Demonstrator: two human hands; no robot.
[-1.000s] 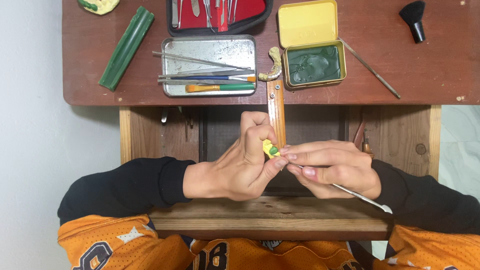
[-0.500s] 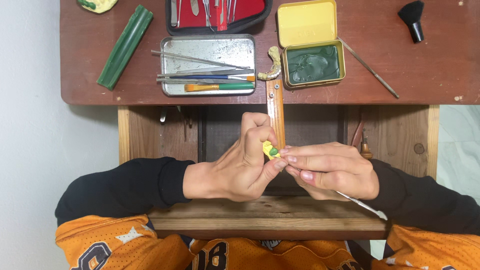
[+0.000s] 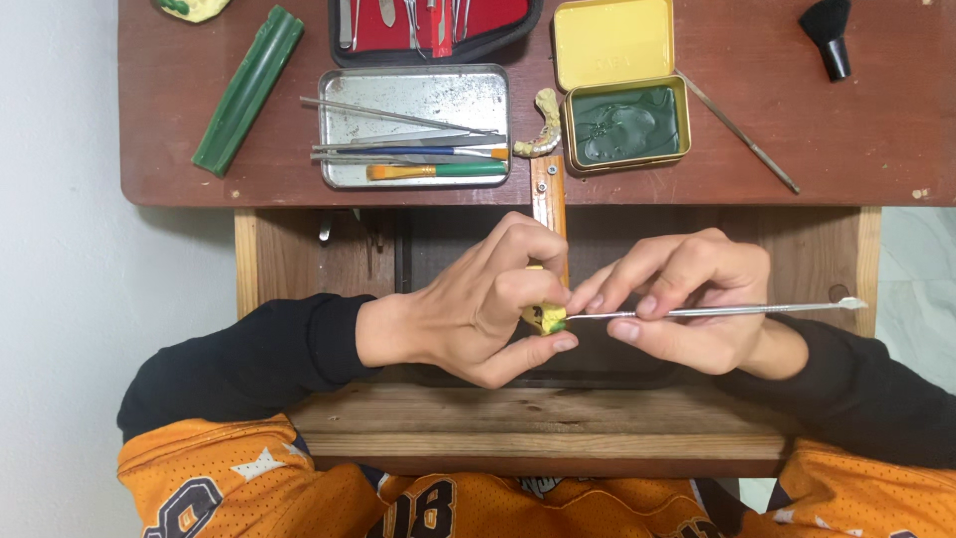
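Observation:
My left hand (image 3: 468, 304) pinches a small yellow piece (image 3: 543, 319) with a green spot between thumb and fingers, just below a narrow wooden peg (image 3: 549, 199) that sticks out from the bench. My right hand (image 3: 687, 299) grips a thin metal carving tool (image 3: 737, 311). The tool lies level, its tip touching the yellow piece and its flat spatula end pointing right. Both hands hover over an open wooden drawer (image 3: 538, 408).
On the red-brown benchtop (image 3: 817, 139): a metal tray (image 3: 413, 125) with brushes and picks, a green wax stick (image 3: 247, 88), a red tool case (image 3: 438, 25), an open yellow tin (image 3: 619, 95) of green wax, a yellowish cast (image 3: 543, 125), a loose metal probe (image 3: 742, 134), a black brush (image 3: 829, 35).
The metal tool has swung from slanting down to the right to lying level, and my right hand has shifted with it. My left hand keeps the yellow piece in the same place.

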